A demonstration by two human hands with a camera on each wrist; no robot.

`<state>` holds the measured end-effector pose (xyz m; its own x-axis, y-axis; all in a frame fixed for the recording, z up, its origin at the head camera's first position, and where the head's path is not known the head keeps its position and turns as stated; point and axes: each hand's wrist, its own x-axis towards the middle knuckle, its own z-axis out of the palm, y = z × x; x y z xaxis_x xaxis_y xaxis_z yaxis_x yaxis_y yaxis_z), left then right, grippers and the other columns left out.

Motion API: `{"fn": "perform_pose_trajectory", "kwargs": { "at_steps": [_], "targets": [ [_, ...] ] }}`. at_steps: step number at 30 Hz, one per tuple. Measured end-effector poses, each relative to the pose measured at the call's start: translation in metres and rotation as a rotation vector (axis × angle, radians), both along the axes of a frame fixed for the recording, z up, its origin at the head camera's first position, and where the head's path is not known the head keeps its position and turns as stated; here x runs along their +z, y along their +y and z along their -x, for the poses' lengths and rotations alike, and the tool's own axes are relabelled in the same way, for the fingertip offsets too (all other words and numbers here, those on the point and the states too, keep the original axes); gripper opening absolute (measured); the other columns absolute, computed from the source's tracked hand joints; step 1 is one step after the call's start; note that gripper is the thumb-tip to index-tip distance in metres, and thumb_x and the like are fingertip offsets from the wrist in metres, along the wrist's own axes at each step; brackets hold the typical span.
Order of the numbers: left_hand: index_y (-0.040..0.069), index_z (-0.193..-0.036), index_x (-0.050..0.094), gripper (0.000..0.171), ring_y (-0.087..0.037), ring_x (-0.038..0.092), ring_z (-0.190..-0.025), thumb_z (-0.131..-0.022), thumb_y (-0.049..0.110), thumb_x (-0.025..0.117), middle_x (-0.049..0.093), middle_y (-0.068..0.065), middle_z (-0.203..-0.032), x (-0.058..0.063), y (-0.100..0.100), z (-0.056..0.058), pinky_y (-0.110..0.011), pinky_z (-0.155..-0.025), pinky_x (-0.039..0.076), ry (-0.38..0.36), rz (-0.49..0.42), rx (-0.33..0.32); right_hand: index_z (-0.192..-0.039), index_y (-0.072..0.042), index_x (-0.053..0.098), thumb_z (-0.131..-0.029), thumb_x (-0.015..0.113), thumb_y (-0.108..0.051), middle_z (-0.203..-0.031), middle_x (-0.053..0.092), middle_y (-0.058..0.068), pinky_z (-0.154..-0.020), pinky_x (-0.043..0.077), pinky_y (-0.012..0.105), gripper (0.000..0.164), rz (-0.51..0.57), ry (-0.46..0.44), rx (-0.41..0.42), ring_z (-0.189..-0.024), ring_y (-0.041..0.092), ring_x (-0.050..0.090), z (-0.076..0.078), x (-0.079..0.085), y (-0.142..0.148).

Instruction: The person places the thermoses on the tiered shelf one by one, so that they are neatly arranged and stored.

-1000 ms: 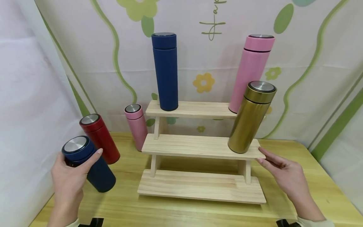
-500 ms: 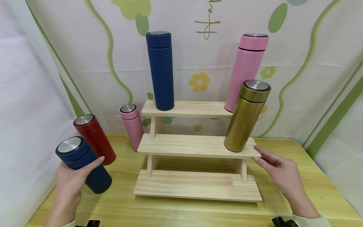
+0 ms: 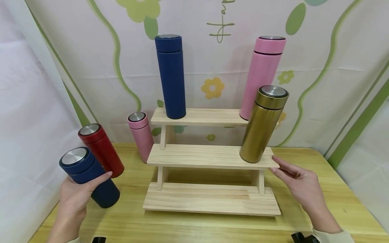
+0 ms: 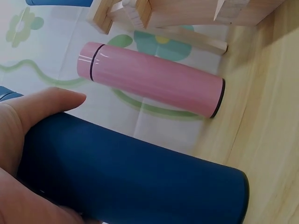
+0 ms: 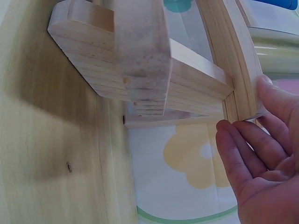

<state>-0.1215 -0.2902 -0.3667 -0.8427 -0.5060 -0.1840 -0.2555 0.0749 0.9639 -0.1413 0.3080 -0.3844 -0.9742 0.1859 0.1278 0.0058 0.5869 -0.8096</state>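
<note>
My left hand (image 3: 74, 197) grips a short dark blue thermos (image 3: 88, 175) with a steel-topped lid, its thumb lying across the front. In the left wrist view the body of that thermos fills the lower part; whether its base touches the table I cannot tell. My right hand (image 3: 301, 185) pinches the right end of the middle board of a three-tier wooden display stand (image 3: 194, 155), with the thumb on one face and fingertips on the other in the right wrist view. A gold thermos (image 3: 262, 126) stands on that board, close to the right hand.
On the top board stand a tall blue thermos (image 3: 171, 77) and a tall pink thermos (image 3: 264, 74). A red thermos (image 3: 104, 152) is just behind the held one. Left of the stand is a small pink thermos (image 3: 142, 136). A patterned cloth (image 3: 212, 57) hangs behind the table (image 3: 194, 229).
The head view has shifted slightly, so everything sits a little further left. My left hand's grip sits slightly lower on the blue thermos than a second ago. The right hand keeps its hold.
</note>
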Motion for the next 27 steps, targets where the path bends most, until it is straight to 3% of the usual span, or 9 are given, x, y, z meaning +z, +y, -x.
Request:
{"fn": "perform_pose_trajectory", "kwargs": {
  "at_steps": [6, 14, 27],
  "targets": [
    [0.034, -0.16, 0.03, 0.103, -0.012, 0.044, -0.127, -0.08, 0.024, 0.094, 0.05, 0.014, -0.142, -0.003, 0.001, 0.003, -0.054, -0.129, 0.027, -0.006, 0.025, 0.019, -0.143, -0.032, 0.066, -0.093, 0.075, -0.056, -0.121, 0.071, -0.028, -0.073, 0.053, 0.01, 0.056, -0.002, -0.008, -0.005, -0.097, -0.02, 0.064, -0.001, 0.0, 0.001],
    [0.036, -0.164, 0.023, 0.11, -0.027, 0.036, -0.142, -0.08, 0.033, 0.094, 0.037, -0.002, -0.165, -0.015, 0.0, 0.005, -0.06, -0.129, 0.026, -0.028, 0.069, 0.032, -0.142, -0.033, 0.066, -0.093, 0.074, -0.057, -0.122, 0.072, -0.025, -0.073, 0.053, 0.01, 0.056, -0.01, -0.011, -0.002, -0.097, -0.02, 0.064, 0.0, 0.0, 0.0],
    [0.031, -0.163, 0.027, 0.105, -0.02, 0.042, -0.134, -0.082, 0.031, 0.093, 0.043, -0.003, -0.159, -0.024, 0.005, 0.007, -0.056, -0.125, 0.034, -0.01, 0.146, 0.065, -0.143, -0.032, 0.065, -0.093, 0.074, -0.058, -0.121, 0.073, -0.025, -0.073, 0.053, 0.01, 0.057, -0.001, -0.017, -0.002, -0.097, -0.019, 0.064, -0.001, 0.001, -0.001]
  ]
}}
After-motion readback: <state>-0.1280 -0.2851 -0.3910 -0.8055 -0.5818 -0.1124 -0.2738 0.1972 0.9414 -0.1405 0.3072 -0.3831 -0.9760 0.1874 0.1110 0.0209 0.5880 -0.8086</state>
